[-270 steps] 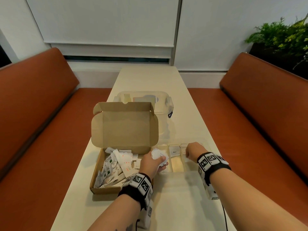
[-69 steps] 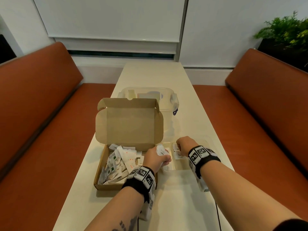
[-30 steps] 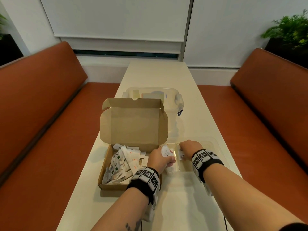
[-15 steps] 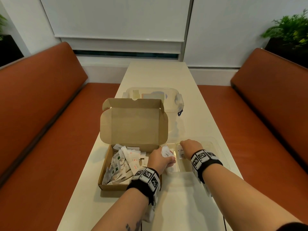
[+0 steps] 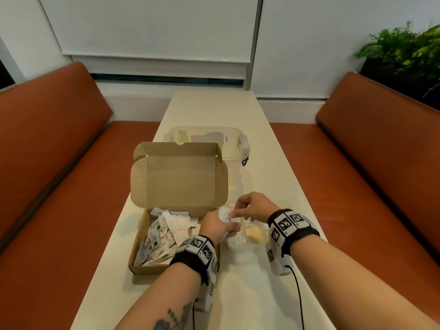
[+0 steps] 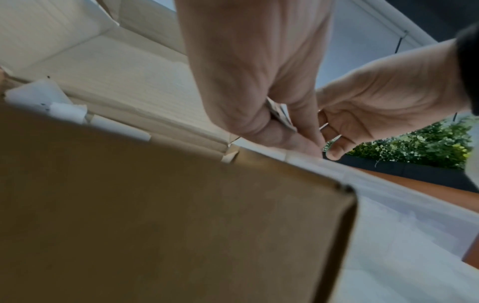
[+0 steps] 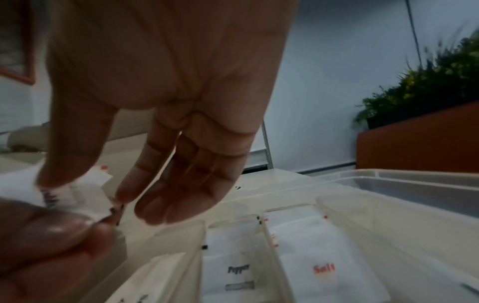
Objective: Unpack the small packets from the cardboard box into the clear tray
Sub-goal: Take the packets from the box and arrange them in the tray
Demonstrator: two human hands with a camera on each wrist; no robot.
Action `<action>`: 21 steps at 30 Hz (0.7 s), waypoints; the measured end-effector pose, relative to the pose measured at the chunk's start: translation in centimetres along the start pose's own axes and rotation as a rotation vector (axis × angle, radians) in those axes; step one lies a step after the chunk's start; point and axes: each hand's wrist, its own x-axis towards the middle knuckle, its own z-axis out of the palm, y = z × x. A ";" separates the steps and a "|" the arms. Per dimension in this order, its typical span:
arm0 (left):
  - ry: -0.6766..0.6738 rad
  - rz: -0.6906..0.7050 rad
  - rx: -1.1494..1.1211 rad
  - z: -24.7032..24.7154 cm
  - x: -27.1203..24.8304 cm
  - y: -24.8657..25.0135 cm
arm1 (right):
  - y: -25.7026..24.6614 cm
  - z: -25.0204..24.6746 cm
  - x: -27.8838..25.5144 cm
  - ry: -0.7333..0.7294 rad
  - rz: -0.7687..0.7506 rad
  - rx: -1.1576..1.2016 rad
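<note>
The open cardboard box (image 5: 140, 236) lies on the table with its lid upright and several white packets (image 5: 164, 232) inside. To its right stands the clear tray (image 5: 294, 206), divided into compartments; a Pepper packet (image 7: 234, 266) and a Salt packet (image 7: 320, 266) lie in two of them. My left hand (image 5: 227, 226) grips a small bunch of white packets (image 5: 225, 214) over the tray's left edge. My right hand (image 5: 235, 211) pinches one packet (image 7: 77, 192) of that bunch between thumb and forefinger, its other fingers held straight.
A clear lidded container (image 5: 240, 139) stands behind the box lid. Orange benches (image 5: 59, 186) run along both long sides of the narrow table (image 5: 250, 294). A green plant (image 5: 404, 51) is at the far right.
My right hand has moved left from the tray compartments to the bunch in my left hand and taken hold of a packet. The left hand has stayed where it was.
</note>
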 end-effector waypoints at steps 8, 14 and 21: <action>0.012 0.052 0.204 0.4 -0.6 0.5 | 1.1 0.4 -0.8 0.007 0.031 0.165; 0.026 -0.006 -0.073 0.5 -1.2 0.9 | 1.7 0.3 -1.5 0.089 0.090 0.295; 0.100 0.008 -0.070 0.7 -0.7 1.0 | 1.5 -0.2 -2.1 -0.002 0.100 0.190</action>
